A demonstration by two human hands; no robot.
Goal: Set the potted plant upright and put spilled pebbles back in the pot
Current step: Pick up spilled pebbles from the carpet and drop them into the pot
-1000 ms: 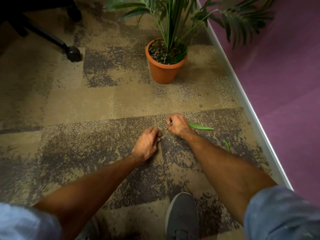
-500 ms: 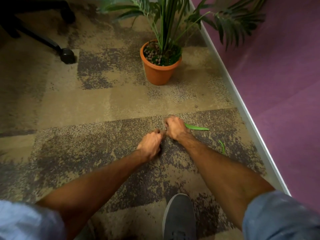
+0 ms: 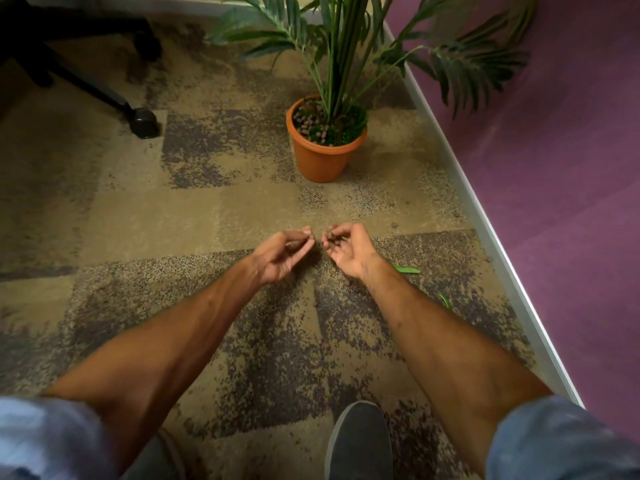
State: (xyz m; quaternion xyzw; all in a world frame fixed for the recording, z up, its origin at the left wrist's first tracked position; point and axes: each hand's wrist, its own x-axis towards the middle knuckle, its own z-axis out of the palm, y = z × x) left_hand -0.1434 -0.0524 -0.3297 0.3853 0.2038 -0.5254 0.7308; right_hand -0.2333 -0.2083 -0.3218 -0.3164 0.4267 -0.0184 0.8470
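Note:
The orange pot (image 3: pixel 320 161) stands upright on the carpet near the purple wall, its green palm plant (image 3: pixel 341 53) rising from brown pebbles at the rim. Both hands are raised just above the carpet, palms turned up, some way in front of the pot. My left hand (image 3: pixel 285 254) pinches pebbles between curled fingers and thumb. My right hand (image 3: pixel 344 249) cups several small brown pebbles in curled fingers. A few loose pebbles (image 3: pixel 394 224) lie on the carpet to the right, toward the wall.
A black office chair base with a castor (image 3: pixel 142 122) stands at the back left. A white skirting strip (image 3: pixel 491 244) runs along the purple wall on the right. Two fallen green leaves (image 3: pixel 407 270) lie beside my right wrist. My grey shoe (image 3: pixel 360 441) is at the bottom.
Both hands have lifted off the carpet and turned palm up, now holding gathered pebbles; before, they were pressed knuckles-up on the floor, picking.

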